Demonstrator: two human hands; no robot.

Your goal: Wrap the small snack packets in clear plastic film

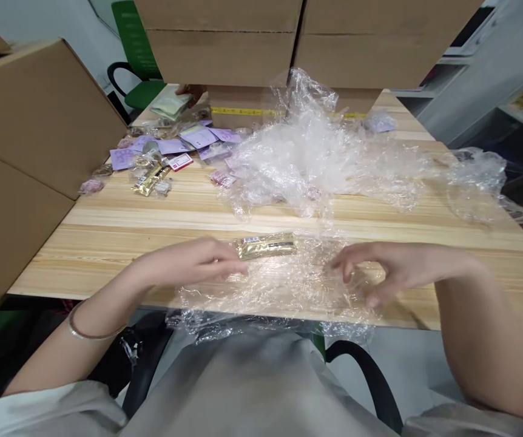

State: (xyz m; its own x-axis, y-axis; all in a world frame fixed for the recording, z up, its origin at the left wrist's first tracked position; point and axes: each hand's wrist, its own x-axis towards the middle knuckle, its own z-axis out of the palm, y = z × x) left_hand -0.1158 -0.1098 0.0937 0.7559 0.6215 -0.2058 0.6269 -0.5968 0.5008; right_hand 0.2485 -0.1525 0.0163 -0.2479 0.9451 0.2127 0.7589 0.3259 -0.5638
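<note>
A flattened gold foil packet point(267, 245) with a barcode label at its left end lies on a spread sheet of clear plastic film point(284, 279) at the table's front edge. My left hand point(198, 261) is at the packet's left end, fingers loosely stretched and slightly blurred; whether the fingertips touch the packet or film I cannot tell. Over the right part of the film, my right hand point(395, 270) curves with its thumb and fingers apart and nothing between them. The film's front edge hangs over the table edge toward my lap.
A big heap of crumpled clear film point(316, 152) covers the table's middle back. To its left are purple packets point(198, 137), another gold packet point(152, 179) and a red-bordered card point(180, 162). Cardboard boxes point(29, 115) stand left and behind. Another person's hand point(192, 92) shows at back left.
</note>
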